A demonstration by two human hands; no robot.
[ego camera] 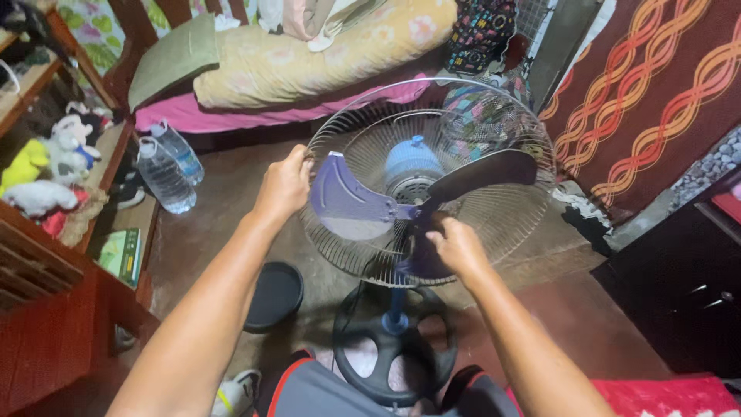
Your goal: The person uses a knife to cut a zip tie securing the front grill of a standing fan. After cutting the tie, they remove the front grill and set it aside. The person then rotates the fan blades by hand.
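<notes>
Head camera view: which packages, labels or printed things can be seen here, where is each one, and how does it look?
Two plastic water bottles: on the floor at left, by the bed; clear, blue caps, pale label bands.
Green box: low on the wooden shelf at left; flat, rectangular, green with a lighter printed face.
No signs or screens show.
The left hand holds the rim of the fan guard, and the right hand touches the purple blades.

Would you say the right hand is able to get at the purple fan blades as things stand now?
Probably yes. No front grille covers the fan blades, only the rear wire guard behind them, and the right hand is already at the lowest blade near the hub. The left hand grips the guard's rim, well aside.
</notes>
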